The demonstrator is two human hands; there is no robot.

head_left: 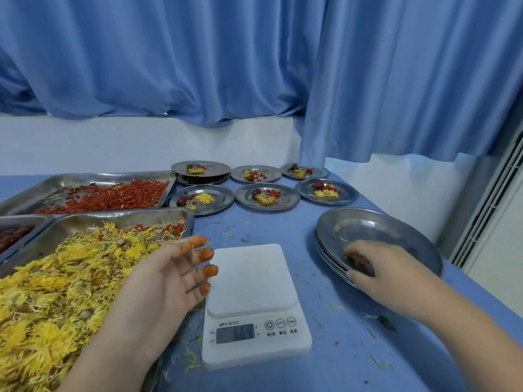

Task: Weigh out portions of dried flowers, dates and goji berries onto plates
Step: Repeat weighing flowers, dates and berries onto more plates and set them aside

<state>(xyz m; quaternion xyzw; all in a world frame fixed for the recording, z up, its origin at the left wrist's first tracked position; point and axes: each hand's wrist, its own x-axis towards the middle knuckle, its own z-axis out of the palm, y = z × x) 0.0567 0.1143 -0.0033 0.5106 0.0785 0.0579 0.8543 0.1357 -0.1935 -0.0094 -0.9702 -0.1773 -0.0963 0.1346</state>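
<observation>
At the near edge of the blue table, the scale [252,295] is seen between the two hands, its white platform bare. Its display [235,333] is lit, but the digits cannot be read with confidence.

The left hand [169,275] is held wide open just left of the platform, fingers straight and spread with orange-stained tips. Nothing is held in it beyond a few clinging petals. It is poised over the right corner of the tray [121,215] heaped with dried flowers [56,292].

To the right of the scale, the right hand [373,267] is laid on the near rim of the top plate [376,230] of a stack of empty plates [331,258], its fingers curled down over the edge in what is judged to be a grip. The plate is thus far nearer the right hand, and a short leftward carry to the platform is what is called for next. The plate being round, no particular axis need be minded, only that it be lifted alone.

Further back on the left, goji berries [119,196] are spread in a second tray, and dates [11,236] are glimpsed in a third.

Beyond, six filled plates [267,196] are set in two rows before a blue curtain [254,66].
</observation>
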